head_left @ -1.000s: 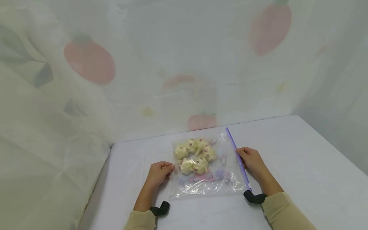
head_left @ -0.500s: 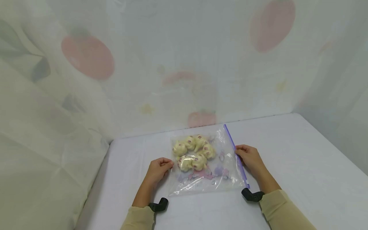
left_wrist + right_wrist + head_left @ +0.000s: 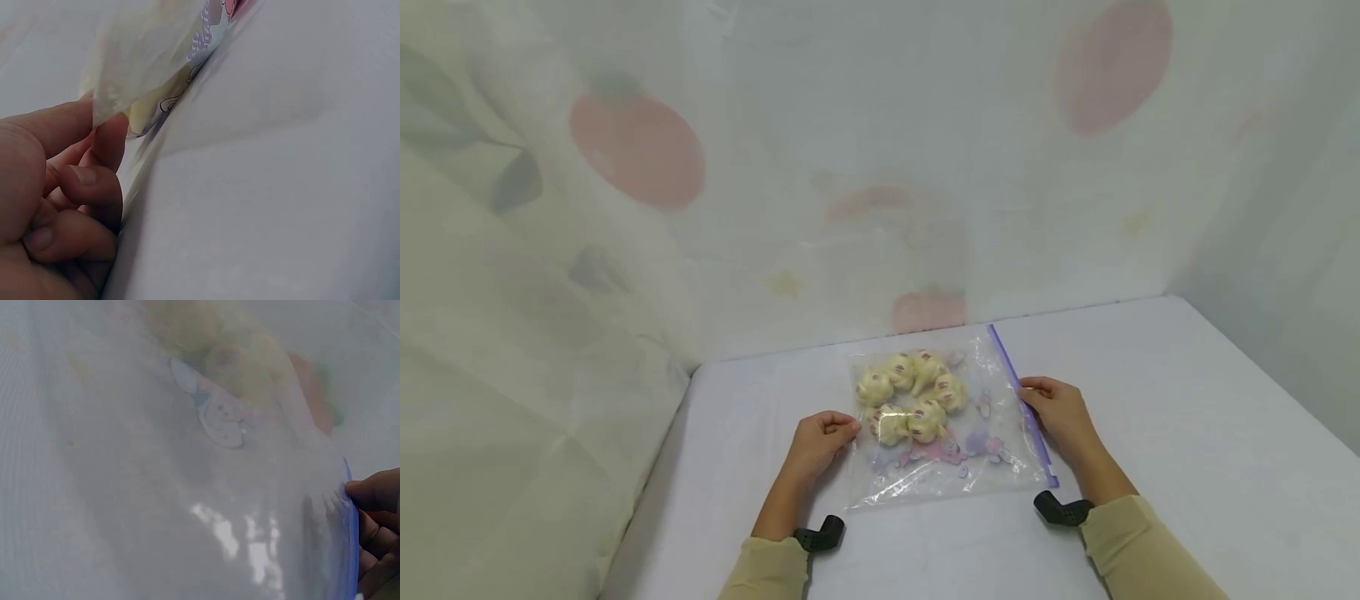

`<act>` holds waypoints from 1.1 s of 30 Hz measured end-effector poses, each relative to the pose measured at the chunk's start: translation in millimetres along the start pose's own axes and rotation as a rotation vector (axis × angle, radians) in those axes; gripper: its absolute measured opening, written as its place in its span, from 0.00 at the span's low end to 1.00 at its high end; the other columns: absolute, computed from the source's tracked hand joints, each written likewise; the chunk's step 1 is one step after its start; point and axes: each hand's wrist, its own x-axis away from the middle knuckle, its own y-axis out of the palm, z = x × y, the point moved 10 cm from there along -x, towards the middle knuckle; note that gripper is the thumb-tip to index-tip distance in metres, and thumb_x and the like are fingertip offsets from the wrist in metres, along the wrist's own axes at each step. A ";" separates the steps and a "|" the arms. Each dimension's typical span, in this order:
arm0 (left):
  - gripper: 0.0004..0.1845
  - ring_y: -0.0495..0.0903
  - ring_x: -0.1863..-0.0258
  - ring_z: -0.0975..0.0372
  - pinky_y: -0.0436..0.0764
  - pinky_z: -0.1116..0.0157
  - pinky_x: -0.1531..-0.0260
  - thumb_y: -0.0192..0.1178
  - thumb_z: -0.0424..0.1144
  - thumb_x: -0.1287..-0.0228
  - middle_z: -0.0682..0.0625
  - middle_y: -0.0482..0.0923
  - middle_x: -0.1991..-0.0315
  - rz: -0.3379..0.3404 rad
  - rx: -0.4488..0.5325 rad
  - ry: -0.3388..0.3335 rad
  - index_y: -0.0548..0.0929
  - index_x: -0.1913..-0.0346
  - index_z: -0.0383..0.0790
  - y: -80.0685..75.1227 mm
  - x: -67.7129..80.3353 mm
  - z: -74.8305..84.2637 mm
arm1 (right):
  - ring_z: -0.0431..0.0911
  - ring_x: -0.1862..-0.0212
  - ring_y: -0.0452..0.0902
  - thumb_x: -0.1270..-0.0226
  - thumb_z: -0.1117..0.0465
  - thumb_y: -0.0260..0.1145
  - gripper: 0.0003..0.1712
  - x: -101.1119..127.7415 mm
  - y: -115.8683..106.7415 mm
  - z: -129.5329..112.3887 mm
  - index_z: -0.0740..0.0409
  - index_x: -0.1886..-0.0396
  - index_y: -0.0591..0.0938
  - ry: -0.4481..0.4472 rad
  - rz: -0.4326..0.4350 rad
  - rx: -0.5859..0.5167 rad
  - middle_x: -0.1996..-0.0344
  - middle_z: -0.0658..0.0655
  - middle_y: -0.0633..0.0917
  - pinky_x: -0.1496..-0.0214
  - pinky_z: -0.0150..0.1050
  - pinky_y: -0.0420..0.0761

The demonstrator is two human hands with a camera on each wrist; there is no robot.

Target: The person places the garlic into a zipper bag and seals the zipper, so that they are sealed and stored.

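A clear zip bag (image 3: 992, 467) with a purple zip strip (image 3: 1028, 417) along its right edge lies flat on the white table. Inside it, several cream-coloured, bulb-like pieces (image 3: 927, 421) with dark purplish marks form a rough ring; their kind is unclear. Pink and lilac cartoon figures (image 3: 934, 448) are printed on the bag. My left hand (image 3: 818, 446) pinches the bag's left edge between thumb and fingers, and the left wrist view shows this edge raised. At the other side my right hand (image 3: 1063, 417) pinches the zip strip (image 3: 353, 550). Most of its curled fingers are partly hidden in the right wrist view.
The table (image 3: 1187, 400) is covered in white cloth and extends to the right of the bag. Behind it hangs a pale curtain (image 3: 760, 167) with faded red fruit prints. Black wrist-worn devices (image 3: 822, 535) sit at both cuffs.
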 end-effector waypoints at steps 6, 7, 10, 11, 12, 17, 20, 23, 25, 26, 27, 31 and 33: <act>0.12 0.75 0.77 0.64 0.74 0.70 0.78 0.70 0.43 0.41 0.51 0.84 0.74 0.012 -0.056 0.047 0.86 0.62 0.36 4.3 4.3 4.8 | 0.37 0.70 0.76 0.30 0.58 0.64 0.19 -0.6 -4.4 0.4 0.66 0.46 0.81 -0.032 0.023 0.073 0.67 0.53 0.86 0.70 0.30 0.79; 0.13 0.75 0.77 0.64 0.74 0.70 0.78 0.70 0.44 0.41 0.51 0.83 0.74 0.013 -0.071 0.055 0.86 0.62 0.36 5.3 5.1 6.1 | 0.37 0.70 0.76 0.30 0.58 0.64 0.19 -0.7 -5.1 0.5 0.66 0.46 0.81 -0.039 0.024 0.086 0.67 0.53 0.86 0.70 0.30 0.78; 0.14 0.76 0.76 0.64 0.76 0.70 0.76 0.70 0.45 0.40 0.50 0.84 0.73 0.016 -0.099 0.071 0.86 0.61 0.36 7.1 6.4 9.0 | 0.37 0.71 0.75 0.30 0.57 0.64 0.19 -1.5 -5.0 2.5 0.66 0.46 0.81 -0.042 0.022 0.092 0.68 0.53 0.85 0.70 0.30 0.78; 0.14 0.76 0.76 0.64 0.76 0.70 0.76 0.70 0.45 0.40 0.50 0.84 0.73 0.019 -0.101 0.073 0.86 0.61 0.36 6.7 6.7 9.8 | 0.37 0.71 0.75 0.30 0.58 0.64 0.19 -1.8 -4.6 3.3 0.66 0.46 0.81 -0.035 0.018 0.083 0.69 0.52 0.85 0.70 0.30 0.78; 0.14 0.76 0.76 0.64 0.76 0.70 0.76 0.70 0.44 0.40 0.50 0.84 0.73 0.021 -0.102 0.070 0.86 0.62 0.36 6.0 6.7 10.0 | 0.37 0.71 0.75 0.30 0.58 0.64 0.20 -2.1 -4.0 3.9 0.66 0.45 0.80 -0.030 0.012 0.077 0.69 0.52 0.85 0.70 0.30 0.78; 0.13 0.76 0.76 0.64 0.75 0.69 0.77 0.70 0.44 0.40 0.50 0.84 0.74 0.026 -0.113 0.068 0.86 0.62 0.36 1.8 5.7 11.5 | 0.37 0.72 0.76 0.30 0.58 0.64 0.20 -2.9 -2.4 0.1 0.67 0.44 0.80 -0.029 -0.010 0.080 0.69 0.52 0.86 0.71 0.31 0.79; 0.13 0.75 0.77 0.63 0.75 0.69 0.77 0.69 0.45 0.40 0.50 0.83 0.74 0.017 -0.108 0.058 0.86 0.63 0.37 1.8 4.6 11.6 | 0.37 0.72 0.77 0.30 0.59 0.63 0.21 -2.2 -4.1 -2.3 0.68 0.44 0.79 -0.030 -0.028 0.076 0.68 0.52 0.87 0.70 0.32 0.81; 0.13 0.75 0.77 0.63 0.75 0.69 0.77 0.69 0.45 0.39 0.50 0.83 0.73 0.026 -0.109 0.049 0.86 0.62 0.38 -2.3 4.5 14.4 | 0.38 0.71 0.78 0.29 0.59 0.62 0.21 -0.6 -7.8 -3.2 0.69 0.43 0.78 -0.019 -0.034 0.065 0.67 0.52 0.86 0.69 0.33 0.82; 0.12 0.76 0.77 0.62 0.76 0.68 0.78 0.68 0.46 0.38 0.50 0.83 0.73 0.069 -0.144 0.060 0.86 0.62 0.39 -11.4 5.5 19.9 | 0.38 0.70 0.78 0.28 0.59 0.61 0.21 -0.1 -9.8 -5.0 0.69 0.42 0.78 -0.024 -0.041 0.064 0.67 0.54 0.85 0.68 0.33 0.83; 0.12 0.76 0.75 0.62 0.76 0.68 0.77 0.67 0.46 0.37 0.50 0.83 0.72 0.098 -0.176 0.076 0.86 0.62 0.40 -17.4 6.2 24.8 | 0.39 0.71 0.78 0.28 0.59 0.61 0.21 -0.2 -11.0 -6.6 0.69 0.42 0.77 -0.034 -0.046 0.070 0.67 0.56 0.85 0.68 0.33 0.83; 0.12 0.77 0.74 0.61 0.77 0.67 0.75 0.67 0.47 0.36 0.50 0.83 0.70 0.131 -0.213 0.098 0.86 0.61 0.41 -23.8 7.2 31.2 | 0.39 0.71 0.78 0.27 0.59 0.61 0.22 -0.5 -12.5 -9.3 0.70 0.42 0.77 -0.054 -0.049 0.090 0.67 0.57 0.85 0.68 0.33 0.84; 0.15 0.81 0.61 0.57 0.80 0.60 0.65 0.63 0.50 0.34 0.48 0.84 0.57 0.235 -0.402 0.220 0.84 0.51 0.44 -44.6 11.3 64.9 | 0.46 0.68 0.80 0.27 0.57 0.61 0.22 -0.4 -24.0 -29.1 0.67 0.42 0.77 -0.204 -0.019 0.334 0.64 0.62 0.84 0.65 0.38 0.82; 0.21 0.80 0.50 0.53 0.80 0.54 0.55 0.61 0.51 0.32 0.47 0.81 0.46 0.257 -0.511 0.296 0.81 0.44 0.44 -48.3 13.4 83.6 | 0.53 0.60 0.81 0.27 0.54 0.61 0.23 1.0 -30.3 -42.5 0.66 0.41 0.77 -0.296 0.016 0.483 0.58 0.65 0.84 0.58 0.46 0.82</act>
